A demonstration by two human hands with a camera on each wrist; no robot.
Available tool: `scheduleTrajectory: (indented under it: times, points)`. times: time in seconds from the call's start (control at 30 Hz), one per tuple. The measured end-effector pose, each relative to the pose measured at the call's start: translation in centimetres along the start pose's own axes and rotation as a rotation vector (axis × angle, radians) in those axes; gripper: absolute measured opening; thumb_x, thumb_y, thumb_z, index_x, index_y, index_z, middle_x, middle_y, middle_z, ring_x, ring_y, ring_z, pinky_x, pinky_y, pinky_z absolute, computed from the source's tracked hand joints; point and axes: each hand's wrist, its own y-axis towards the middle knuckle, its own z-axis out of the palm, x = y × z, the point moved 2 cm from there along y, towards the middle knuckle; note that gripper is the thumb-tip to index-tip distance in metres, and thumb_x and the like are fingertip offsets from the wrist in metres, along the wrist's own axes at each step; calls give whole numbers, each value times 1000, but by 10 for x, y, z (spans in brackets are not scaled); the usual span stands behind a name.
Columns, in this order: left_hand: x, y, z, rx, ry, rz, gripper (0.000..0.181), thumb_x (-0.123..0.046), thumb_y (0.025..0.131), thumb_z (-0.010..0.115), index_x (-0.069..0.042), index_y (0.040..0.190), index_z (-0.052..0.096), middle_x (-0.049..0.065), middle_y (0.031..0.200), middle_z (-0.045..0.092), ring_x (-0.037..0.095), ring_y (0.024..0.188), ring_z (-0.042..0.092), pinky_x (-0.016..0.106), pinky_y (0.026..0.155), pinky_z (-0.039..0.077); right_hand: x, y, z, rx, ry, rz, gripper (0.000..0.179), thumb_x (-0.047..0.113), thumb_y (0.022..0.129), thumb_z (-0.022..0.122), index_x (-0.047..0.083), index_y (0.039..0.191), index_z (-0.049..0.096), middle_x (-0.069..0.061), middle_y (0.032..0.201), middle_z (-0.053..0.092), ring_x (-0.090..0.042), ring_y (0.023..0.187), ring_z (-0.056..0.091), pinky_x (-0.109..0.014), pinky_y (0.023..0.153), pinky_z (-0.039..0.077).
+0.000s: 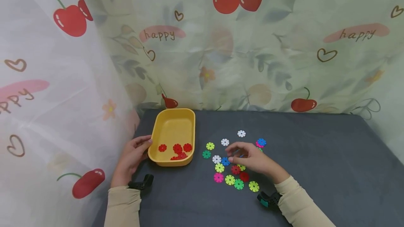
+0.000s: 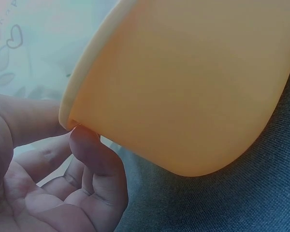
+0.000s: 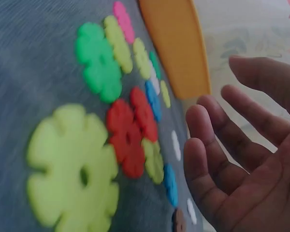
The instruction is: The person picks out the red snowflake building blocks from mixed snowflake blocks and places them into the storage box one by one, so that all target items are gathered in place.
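Observation:
At the left of the head view, my left hand [image 1: 132,158] grips the side of a yellow plastic tub [image 1: 172,112]. In the left wrist view, thumb and finger pinch the rim of the tub [image 2: 183,96]. Several red snowflake discs [image 1: 177,148] lie at the tub's near end. My right hand [image 1: 252,157] hovers over loose notched discs with its fingers parted, holding nothing. Two red discs [image 1: 235,169] lie just below it among yellow-green, green, pink, blue and white ones. In the right wrist view, a yellow-green disc [image 3: 72,164] is nearest the camera.
A dark grey cloth [image 1: 315,171] covers the table. Printed curtains [image 1: 202,52] with cherries hang behind and to the left. A white disc [image 1: 241,133] and a blue disc [image 1: 262,142] lie toward the back of the scattered group.

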Motion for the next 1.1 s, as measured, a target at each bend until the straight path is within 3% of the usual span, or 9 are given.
scheduleTrajectory:
  times: [0.1,0.33,0.53,1.1]
  points:
    - [0,0,1,3,2,0,52,-32,109,62,-6,154,54,18,154,57,20,118,63,24,86,58,-7,-7,-3,53,-38,-12,34,18,102,74,0,130,68,-23,126,70,-32,102,71,-38,83,63]
    - [2,0,1,5,6,-2,54,-33,109,63,-7,155,53,18,155,56,19,118,63,23,87,58,-19,-12,-7,92,-67,1,29,15,101,73,2,127,70,-17,116,73,-30,93,71,-31,75,60]
    - [3,1,1,4,2,11,53,-32,109,62,-6,154,52,18,155,56,19,118,63,23,87,58,-24,-12,-5,145,-85,30,29,18,102,73,4,127,70,-12,112,71,-21,88,70,-30,78,59]
    - [3,3,0,12,-6,15,53,-33,109,63,-5,153,54,18,150,59,16,108,64,24,85,58,-25,-13,-1,125,-200,18,28,11,93,82,10,119,74,-6,104,70,-17,91,61,-26,78,54]
